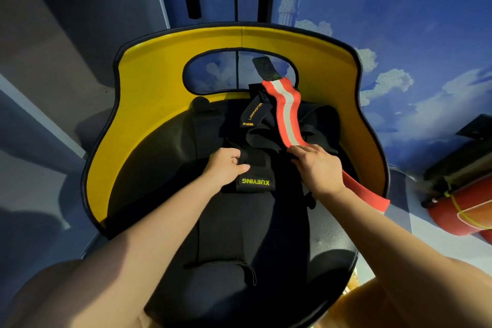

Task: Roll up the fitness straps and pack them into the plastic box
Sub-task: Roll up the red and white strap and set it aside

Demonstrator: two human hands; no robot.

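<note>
Several fitness straps lie in a heap on a black seat (149,194) with a yellow backrest (149,82). My left hand (226,165) pinches a black strap (253,178) with a yellow "XUEYING" label. My right hand (316,165) lies with fingers stretched over the heap, touching an orange strap with a white stripe (286,112) that runs up to the backrest opening and out past my right wrist. A black strap with yellow lettering (253,112) lies behind. No plastic box is in view.
Another dark strap or pouch (226,271) lies on the seat near me. Red cylinders (458,210) lie on the floor at the right, below a dark object (476,128). A blue wall painted with clouds stands behind the chair.
</note>
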